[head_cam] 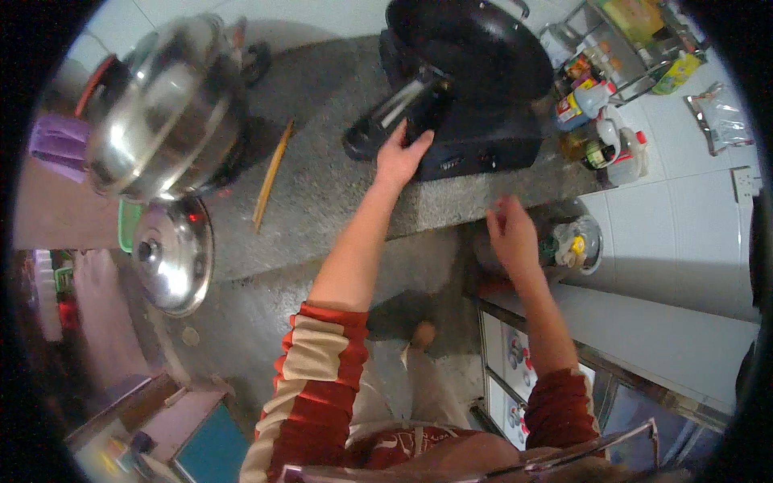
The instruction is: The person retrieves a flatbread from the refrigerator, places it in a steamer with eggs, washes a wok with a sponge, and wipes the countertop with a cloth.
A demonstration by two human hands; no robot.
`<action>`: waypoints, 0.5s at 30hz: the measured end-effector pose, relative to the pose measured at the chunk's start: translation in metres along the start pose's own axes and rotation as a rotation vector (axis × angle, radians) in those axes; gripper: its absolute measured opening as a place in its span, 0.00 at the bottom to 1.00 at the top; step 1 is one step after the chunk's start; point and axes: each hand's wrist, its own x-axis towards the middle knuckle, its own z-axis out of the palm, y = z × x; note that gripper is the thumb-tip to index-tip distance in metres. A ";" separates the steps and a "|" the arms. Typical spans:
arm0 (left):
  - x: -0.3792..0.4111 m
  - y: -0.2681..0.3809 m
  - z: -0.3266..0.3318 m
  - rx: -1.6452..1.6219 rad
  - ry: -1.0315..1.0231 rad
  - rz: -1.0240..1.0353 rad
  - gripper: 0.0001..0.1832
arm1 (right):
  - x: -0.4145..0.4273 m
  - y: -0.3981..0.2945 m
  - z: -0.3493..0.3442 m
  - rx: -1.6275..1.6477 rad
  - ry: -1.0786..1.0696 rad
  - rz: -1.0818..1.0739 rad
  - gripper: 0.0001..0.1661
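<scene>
My left hand [400, 160] is at the front left of a black stove [483, 142], thumb and forefinger spread around something dark beside the long handle [377, 124] of a black wok [471, 51]. Whether it grips the handle or another dark thing, I cannot tell. The wok rests tilted over the stove. My right hand [513, 235], blurred, hangs in front of the counter's edge with its fingers loosely bent and apart, and nothing shows in it. A pair of wooden chopsticks [273, 178] lies on the grey stone counter [320, 121] to the left.
Stacked steel steamer pots [169, 115] stand at the left, with a domed steel lid [172, 256] at the counter's edge. Bottles [583, 105] and a metal rack [640, 54] fill the right corner. Below are a lined waste bin [595, 253] and a low cabinet [507, 362].
</scene>
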 end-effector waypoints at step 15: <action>-0.313 -0.074 -0.154 0.343 -0.092 -0.400 0.29 | 0.011 -0.147 -0.200 0.809 -0.305 -0.105 0.13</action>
